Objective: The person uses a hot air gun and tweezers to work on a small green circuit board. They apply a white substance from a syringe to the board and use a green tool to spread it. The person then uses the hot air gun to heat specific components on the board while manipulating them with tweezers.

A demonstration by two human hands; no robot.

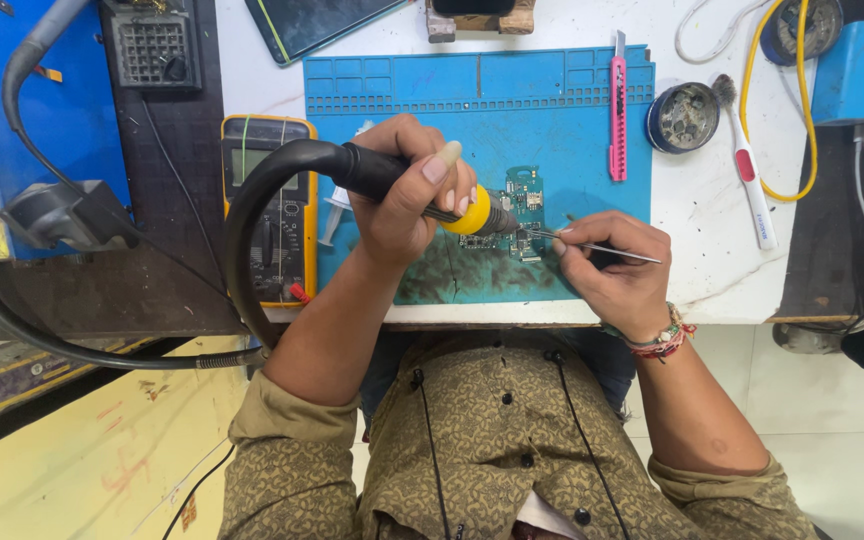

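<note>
White counter (712,215) carries one blue work mat (562,130), on which lies one green circuit board (522,195) near the middle. Left hand (407,190) fingers are clenched on one hot-air handpiece (382,172), right hand (617,265) fingers pinching one pair of tweezers (612,250) at the board. Risk, as judged: nozzle heat held so close could scorch neighbouring parts or fingertips, and a tweezer slip could knock components off

We are seeing the work mat (572,110) lying on the table (702,210), with the circuit board (518,212) sitting on it near its middle. The left hand (407,190) is holding the hot-air handle (392,178) over the board's left side; the right hand (617,265) is holding tweezers (602,247) at its right. The multimeter (270,210) is lying left of the mat, the tin (684,117) and brush (752,180) right of it.
</note>
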